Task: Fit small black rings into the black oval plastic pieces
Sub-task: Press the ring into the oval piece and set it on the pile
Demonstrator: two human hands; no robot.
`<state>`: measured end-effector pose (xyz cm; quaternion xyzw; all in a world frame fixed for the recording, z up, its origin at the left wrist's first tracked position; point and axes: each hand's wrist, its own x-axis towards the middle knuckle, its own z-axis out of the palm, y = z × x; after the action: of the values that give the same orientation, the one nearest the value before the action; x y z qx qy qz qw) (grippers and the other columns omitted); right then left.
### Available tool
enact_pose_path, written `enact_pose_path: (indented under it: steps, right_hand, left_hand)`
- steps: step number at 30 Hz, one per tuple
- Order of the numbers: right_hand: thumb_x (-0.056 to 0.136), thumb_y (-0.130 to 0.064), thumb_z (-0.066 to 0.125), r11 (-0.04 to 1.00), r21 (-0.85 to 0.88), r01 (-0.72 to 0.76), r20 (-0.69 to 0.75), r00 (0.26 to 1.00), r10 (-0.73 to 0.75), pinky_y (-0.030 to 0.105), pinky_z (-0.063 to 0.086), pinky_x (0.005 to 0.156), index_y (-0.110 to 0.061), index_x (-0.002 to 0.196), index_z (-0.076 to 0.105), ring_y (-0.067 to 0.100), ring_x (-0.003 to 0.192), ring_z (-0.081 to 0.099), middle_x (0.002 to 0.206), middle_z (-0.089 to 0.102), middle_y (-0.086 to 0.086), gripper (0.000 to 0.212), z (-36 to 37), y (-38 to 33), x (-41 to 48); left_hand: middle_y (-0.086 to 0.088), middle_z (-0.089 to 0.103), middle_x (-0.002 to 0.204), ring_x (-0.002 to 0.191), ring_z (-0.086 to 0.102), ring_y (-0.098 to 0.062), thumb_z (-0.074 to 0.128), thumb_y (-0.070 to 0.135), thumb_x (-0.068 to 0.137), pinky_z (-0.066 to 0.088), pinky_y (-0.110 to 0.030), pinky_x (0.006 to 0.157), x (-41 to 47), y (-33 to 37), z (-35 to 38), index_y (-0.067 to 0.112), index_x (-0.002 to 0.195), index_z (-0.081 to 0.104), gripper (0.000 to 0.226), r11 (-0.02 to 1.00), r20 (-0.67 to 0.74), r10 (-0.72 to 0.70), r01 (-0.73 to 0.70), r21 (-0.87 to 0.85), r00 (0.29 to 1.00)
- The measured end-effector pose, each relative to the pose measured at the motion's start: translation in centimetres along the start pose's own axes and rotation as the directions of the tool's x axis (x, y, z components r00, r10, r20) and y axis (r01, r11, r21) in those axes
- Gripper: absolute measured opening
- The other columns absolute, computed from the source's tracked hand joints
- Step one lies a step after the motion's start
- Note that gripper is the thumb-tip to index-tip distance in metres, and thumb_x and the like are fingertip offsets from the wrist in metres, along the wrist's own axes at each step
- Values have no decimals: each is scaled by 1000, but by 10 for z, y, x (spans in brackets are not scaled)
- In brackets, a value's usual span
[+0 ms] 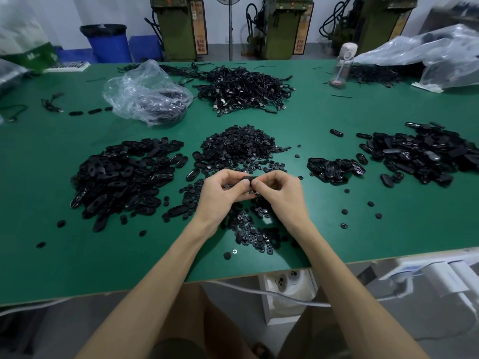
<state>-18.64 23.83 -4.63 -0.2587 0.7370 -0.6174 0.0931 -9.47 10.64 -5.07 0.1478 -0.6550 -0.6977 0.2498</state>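
Both hands (223,191) (278,193) apparently pinch one oval piece (249,180).

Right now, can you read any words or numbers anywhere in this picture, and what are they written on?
Nothing here reads clearly.
Left machine's orange label: dark characters, too blurred to read.
Middle machine's orange label: blurred as well.
Green bag, far left: white marks, too blurred.
Black oval piece pinched by left hand and right hand: no writing visible.
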Motion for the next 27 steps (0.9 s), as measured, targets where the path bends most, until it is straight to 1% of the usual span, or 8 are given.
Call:
enact_pose_path:
  steps: [2,4,10,14,17,20,23,27]
  right_hand:
    - [91,-16,77,1000,-3,1,1,1000,-1,21,50,65,-12,87,76,6,68,60,78,74,2,5,0,1,0]
    - [91,-16,77,1000,-4,-4,-1,1000,4,22,50,66,-11,88,76,7,69,61,81,75,5,6,0,1,0]
    - [92,-18,76,1000,-14,6,-15,1000,-6,22,51,65,-13,89,76,7,69,63,80,75,3,6,1,2,1]
    - [91,-18,78,1000,10,7,-2,1000,-7,27,56,67,-13,89,77,10,71,65,80,76,4,5,0,4,1]
    - [90,-17,78,1000,7,9,6,1000,-9,31,54,69,-12,87,76,12,72,63,81,75,8,6,-1,3,0]
    - [89,-14,79,999,17,32,11,999,-32,25,49,64,-10,84,74,9,69,59,79,73,8,8,-2,2,-1]
    - [87,-11,81,997,3,72,36,997,-72,19,43,61,-9,84,76,5,64,52,74,70,8,6,-2,-1,-3]
    - [89,-7,77,995,12,97,63,993,-98,23,47,63,-12,88,80,10,69,58,79,72,9,6,-2,-3,-4]
  left_hand:
    - [-30,68,106,92,77,-27,68,-2,96,63,-34,82,0,0,0,0,106,70,10,1000,7,6,-6,-3,1000]
    - [-31,67,106,92,77,-26,68,-3,96,63,-34,81,0,0,-1,-2,107,70,11,1000,27,10,-10,1,1000]
    - [-19,73,99,92,78,-27,66,-2,98,64,-35,81,-2,2,1,-5,110,69,13,1000,24,0,0,-19,1000]
    - [-25,71,102,93,78,-29,67,-2,97,64,-37,82,-1,2,0,-6,109,68,12,1000,21,7,-6,-29,1000]
    - [-21,72,98,93,77,-29,68,-3,96,64,-38,82,-1,3,-2,-6,108,69,12,1000,38,4,-3,-29,999]
    - [-15,72,93,92,77,-28,69,-4,95,64,-36,81,-1,1,-1,-4,107,69,12,1000,51,13,-13,1,999]
    - [-20,69,99,92,77,-29,68,-6,95,64,-35,82,1,-2,-1,-1,104,68,11,1000,26,17,-18,21,1000]
    - [-20,70,99,92,77,-32,69,-5,94,63,-38,85,3,-4,-2,3,102,69,11,1000,4,25,-25,19,1000]
